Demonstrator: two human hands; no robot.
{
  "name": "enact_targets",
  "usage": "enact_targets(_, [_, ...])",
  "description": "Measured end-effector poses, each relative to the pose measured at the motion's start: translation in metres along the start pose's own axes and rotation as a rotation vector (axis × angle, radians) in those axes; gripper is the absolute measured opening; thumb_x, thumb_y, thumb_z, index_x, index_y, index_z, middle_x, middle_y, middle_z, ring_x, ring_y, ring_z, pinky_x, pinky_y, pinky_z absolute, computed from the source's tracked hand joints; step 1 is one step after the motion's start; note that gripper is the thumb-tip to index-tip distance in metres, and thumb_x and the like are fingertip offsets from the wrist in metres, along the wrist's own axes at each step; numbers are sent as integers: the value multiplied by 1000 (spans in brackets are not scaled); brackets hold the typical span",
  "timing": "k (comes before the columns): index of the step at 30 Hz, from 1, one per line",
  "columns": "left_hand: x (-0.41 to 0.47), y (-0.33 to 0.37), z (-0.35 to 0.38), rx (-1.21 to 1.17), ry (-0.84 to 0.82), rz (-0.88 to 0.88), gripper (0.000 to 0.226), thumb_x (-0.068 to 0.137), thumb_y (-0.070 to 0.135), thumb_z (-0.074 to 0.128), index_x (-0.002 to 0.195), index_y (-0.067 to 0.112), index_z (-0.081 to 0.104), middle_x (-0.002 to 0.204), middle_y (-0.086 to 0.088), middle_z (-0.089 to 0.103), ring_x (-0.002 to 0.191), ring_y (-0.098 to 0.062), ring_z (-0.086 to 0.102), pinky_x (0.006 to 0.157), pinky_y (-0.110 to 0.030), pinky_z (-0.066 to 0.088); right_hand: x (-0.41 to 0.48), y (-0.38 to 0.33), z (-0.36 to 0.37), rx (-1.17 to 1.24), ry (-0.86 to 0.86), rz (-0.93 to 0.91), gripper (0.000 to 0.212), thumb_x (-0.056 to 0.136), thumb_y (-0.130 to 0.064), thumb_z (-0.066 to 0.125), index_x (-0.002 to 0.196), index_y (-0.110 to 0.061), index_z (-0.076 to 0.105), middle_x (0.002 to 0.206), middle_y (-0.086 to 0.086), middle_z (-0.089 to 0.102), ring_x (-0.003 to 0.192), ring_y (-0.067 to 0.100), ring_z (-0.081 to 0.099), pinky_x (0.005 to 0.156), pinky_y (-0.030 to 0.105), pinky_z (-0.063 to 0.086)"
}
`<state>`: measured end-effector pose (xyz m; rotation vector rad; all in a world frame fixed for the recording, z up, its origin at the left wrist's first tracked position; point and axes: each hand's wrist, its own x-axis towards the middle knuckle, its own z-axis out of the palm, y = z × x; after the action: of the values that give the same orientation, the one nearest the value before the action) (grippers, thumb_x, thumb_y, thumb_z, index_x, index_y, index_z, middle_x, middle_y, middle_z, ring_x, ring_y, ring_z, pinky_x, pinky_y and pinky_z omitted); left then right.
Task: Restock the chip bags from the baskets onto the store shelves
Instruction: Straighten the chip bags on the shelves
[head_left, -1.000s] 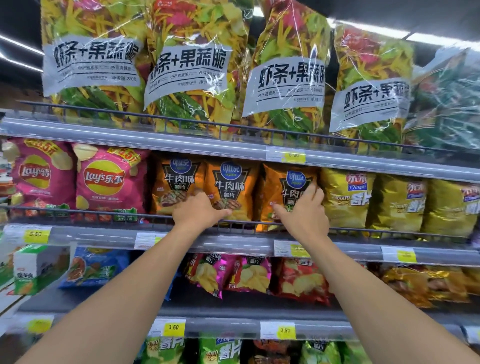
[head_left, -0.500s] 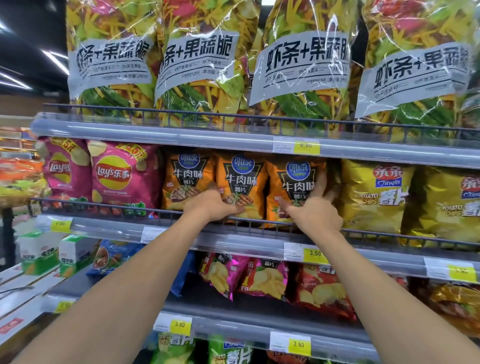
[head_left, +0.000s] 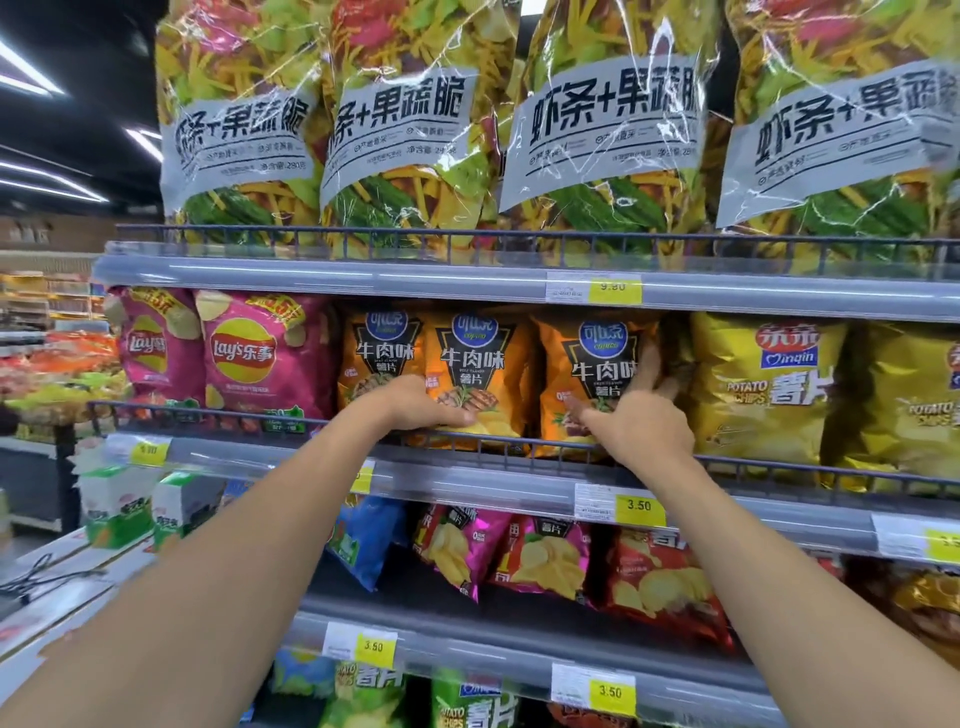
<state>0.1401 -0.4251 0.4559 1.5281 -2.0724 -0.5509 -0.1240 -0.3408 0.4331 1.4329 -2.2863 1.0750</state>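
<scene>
Gripping upright middle bag (head_left: 478, 364): left hand (head_left: 423, 410) | right hand (head_left: 644, 426) spread against right bag (head_left: 587, 358)

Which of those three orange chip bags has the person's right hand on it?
The rightmost orange bag, next to the yellow bags: the right hand lies on its lower right edge, away from the other two.

top shelf (head_left: 415, 278): 4 big snack bags (head_left: 608, 119) | middle shelf (head_left: 467, 480): pink bags (head_left: 260, 353), orange bags (head_left: 478, 364), yellow bags (head_left: 763, 384), upright
</scene>
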Motion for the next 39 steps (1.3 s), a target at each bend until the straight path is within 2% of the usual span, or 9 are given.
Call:
enact_targets(4, [4,5,11,32,62,-6,92,76,65,83,136,3,54,135,-11,62,117,-30,60,105,-43,51,-4,0,2,-4,23,-1,125,76,-84,61,158,-30,-17,162,23,17,118,42,60,85,45,54])
enact_targets(8, [2,16,19,62,101,-4,96,77,65,82,143,6,45,141,-10,58,127,-33,57,108,-46,49,-4,-2,4,-13,53,15,131,74,-85,62,158,-26,-19,160,19,23,121,40,59,85,46,53])
enact_targets(18, [3,22,26,86,94,-36,84,83,57,81,141,9,45,137,-9,58,122,-32,57,107,-44,50,-2,-5,7,-9,97,70,136,69,-91,58,159,-27,-20,158,17,28,122,37,59,84,44,52])
enact_targets(21, [4,21,26,116,106,-64,82,79,63,81,135,11,51,131,-7,60,112,-29,58,103,-44,52,-2,-4,7,-19,92,61,134,70,-91,58,159,-26,-20,160,18,25,123,37,58,86,45,53])
enact_targets(24, [2,20,26,175,144,-100,88,72,78,76,129,14,55,124,-3,61,117,-31,61,104,-47,51,-4,-4,6,-10,100,50,136,70,-90,60,159,-26,-21,159,18,28,122,37,59,82,43,52])
enact_targets(29, [-9,22,26,162,183,-123,78,65,84,74,103,18,58,112,-4,69,103,-30,65,100,-48,53,-9,-6,-5,70,57,69,145,66,-86,68,159,-21,-22,162,14,26,127,36,56,89,47,51])
enact_targets(34, [-37,30,21,198,242,-91,66,84,75,67,110,17,49,97,2,59,97,-26,59,89,-41,52,-18,-6,-13,152,41,66,148,64,-87,70,161,-15,-14,165,12,24,135,37,51,95,54,50])
enact_targets(37, [-55,28,18,205,289,-29,70,87,74,64,122,16,48,110,-1,58,100,-26,59,81,-39,50,-29,-5,-17,206,50,31,145,67,-82,73,161,-10,-11,163,15,25,142,37,39,102,54,48])
enact_targets(39, [-66,24,20,254,346,32,73,89,72,63,132,16,45,126,-4,57,113,-29,60,83,-42,52,-39,-3,-22,237,62,3,137,75,-73,74,161,-6,-9,164,17,23,147,38,30,110,51,41])
